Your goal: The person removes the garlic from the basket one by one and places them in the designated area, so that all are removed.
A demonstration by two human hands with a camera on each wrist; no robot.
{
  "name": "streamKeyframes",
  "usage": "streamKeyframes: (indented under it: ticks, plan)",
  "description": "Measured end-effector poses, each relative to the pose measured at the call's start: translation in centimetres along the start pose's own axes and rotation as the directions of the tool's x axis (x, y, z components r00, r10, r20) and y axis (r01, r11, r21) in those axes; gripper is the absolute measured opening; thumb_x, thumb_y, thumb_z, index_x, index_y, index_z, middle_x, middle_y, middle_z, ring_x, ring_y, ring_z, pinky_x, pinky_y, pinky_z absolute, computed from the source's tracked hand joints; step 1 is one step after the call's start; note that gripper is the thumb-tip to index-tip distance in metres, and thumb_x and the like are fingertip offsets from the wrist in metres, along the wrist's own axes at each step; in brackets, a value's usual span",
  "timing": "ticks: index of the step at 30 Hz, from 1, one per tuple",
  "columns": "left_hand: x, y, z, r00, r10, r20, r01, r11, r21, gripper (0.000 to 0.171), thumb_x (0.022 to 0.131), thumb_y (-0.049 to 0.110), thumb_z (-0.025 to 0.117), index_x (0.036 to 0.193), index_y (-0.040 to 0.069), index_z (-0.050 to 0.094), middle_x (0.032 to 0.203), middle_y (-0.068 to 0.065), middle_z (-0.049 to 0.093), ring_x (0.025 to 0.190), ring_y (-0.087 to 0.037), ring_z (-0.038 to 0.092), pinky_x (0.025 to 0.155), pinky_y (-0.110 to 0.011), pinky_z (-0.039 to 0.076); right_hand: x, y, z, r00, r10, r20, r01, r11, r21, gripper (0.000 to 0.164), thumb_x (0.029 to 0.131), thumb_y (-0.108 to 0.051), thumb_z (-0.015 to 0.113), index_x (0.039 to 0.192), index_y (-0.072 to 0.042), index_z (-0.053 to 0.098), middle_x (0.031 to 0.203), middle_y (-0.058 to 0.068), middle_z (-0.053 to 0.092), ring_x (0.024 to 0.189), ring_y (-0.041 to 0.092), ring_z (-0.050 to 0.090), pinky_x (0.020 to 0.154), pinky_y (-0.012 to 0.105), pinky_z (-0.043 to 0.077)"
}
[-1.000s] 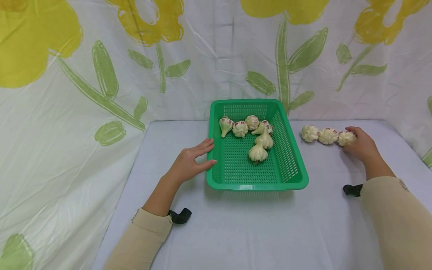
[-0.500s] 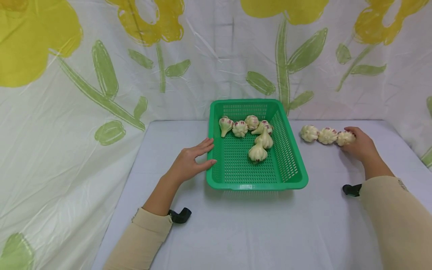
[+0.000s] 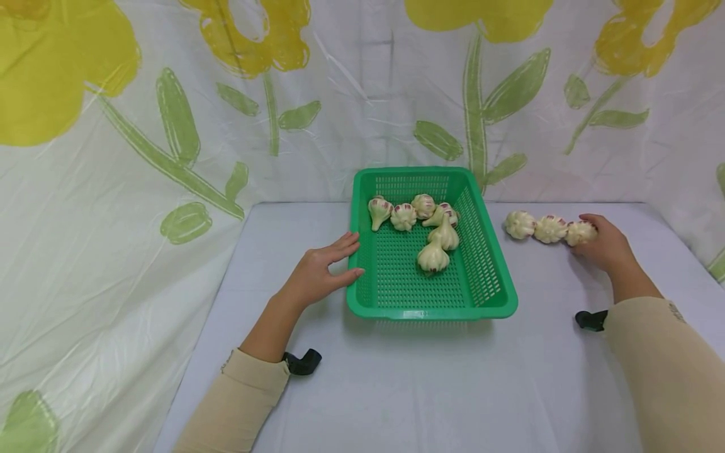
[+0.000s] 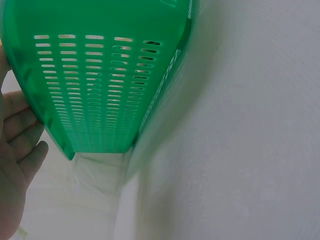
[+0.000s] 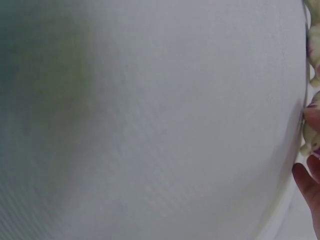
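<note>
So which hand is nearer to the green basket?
The left hand: it is right at the left rim of the green basket. The right hand is off to the basket's right, gripping the rightmost garlic bulb.

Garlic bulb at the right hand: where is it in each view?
Head: garlic bulb on the right side, mid-height, at the right hand.
Left wrist: not in it.
Right wrist: right edge, about mid-height, partly cut off.
Shared landmark: the white tabletop, in all three.
</note>
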State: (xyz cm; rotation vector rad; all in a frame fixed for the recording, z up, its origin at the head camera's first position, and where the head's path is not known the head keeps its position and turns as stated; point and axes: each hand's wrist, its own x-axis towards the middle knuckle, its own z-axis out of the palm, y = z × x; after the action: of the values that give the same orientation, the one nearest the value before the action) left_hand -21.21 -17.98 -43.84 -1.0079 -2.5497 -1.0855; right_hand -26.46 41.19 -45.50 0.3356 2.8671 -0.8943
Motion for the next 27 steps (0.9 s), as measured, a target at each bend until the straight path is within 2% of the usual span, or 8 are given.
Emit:
streamKeyframes:
  ticks: [8,14,20,27]
  plan:
    - [0.0,0.0,0.0,1.000,0.010,-0.004,-0.010,1.000,0.002,0.057,0.087,0.026,0.077,0.135,0.002,0.059,0.147,-0.004,0.051,0.140,-0.017,0.043,0.107,-0.039,0.045,-0.9,-0.7,-0.7,0.999,-0.005,0.049,0.005,1.000,0.002,0.098,0.086,-0.022,0.074,0.158,-0.006,0.009,0.157,0.035,0.008,0.141,0.060,0.008,0.107,0.076,0.015]
    - [0.0,0.0,0.0,1.000,0.014,-0.006,-0.014,1.000,0.008,0.057,0.087,0.026,0.077,0.135,0.001,0.059,0.147,-0.004,0.051,0.140,-0.016,0.044,0.106,-0.039,0.046,-1.0,-1.1,-1.5,0.988,-0.006,0.154,0.013,0.999,-0.042,0.112,0.083,-0.037,0.078,0.158,-0.006,0.000,0.153,0.041,0.007,0.137,0.063,0.010,0.104,0.077,0.017]
    - [0.0,0.0,0.0,1.000,0.012,-0.003,-0.012,1.000,0.009,0.057,0.086,0.026,0.077,0.134,0.000,0.059,0.147,-0.005,0.051,0.140,-0.017,0.044,0.106,-0.039,0.046,-0.9,-1.8,-2.6,0.968,-0.021,0.250,0.042,0.996,-0.081,0.121,0.081,-0.044,0.079,0.157,-0.007,-0.008,0.153,0.042,0.002,0.136,0.065,0.007,0.102,0.079,0.017]
    - [0.0,0.1,-0.1,1.000,-0.003,0.003,0.003,1.000,0.007,0.057,0.087,0.027,0.076,0.135,0.001,0.059,0.147,-0.003,0.050,0.140,-0.018,0.043,0.107,-0.040,0.045,-0.3,-3.1,-4.2,0.962,-0.054,0.268,0.094,0.985,-0.141,0.121,0.082,-0.048,0.077,0.157,-0.010,-0.010,0.155,0.040,0.001,0.135,0.066,0.010,0.099,0.080,0.019]
